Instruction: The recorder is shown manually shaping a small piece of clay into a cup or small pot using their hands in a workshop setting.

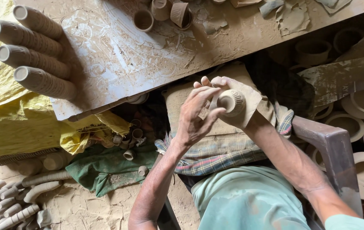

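Small clay cup (232,102) sits cradled in the right hand (250,108) over the lap, left hand (197,117) fingers pinching its rim — squeeze too hard and I'd bet the soft wall dents.

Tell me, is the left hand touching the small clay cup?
Touching. The head view shows the left hand's thumb and fingers pressed against the small clay cup.

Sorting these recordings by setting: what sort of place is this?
Most likely a pottery workshop: stacked columns of small grey clay cups lie on a clay-smeared wooden board, and both hands work a small unfired clay cup.
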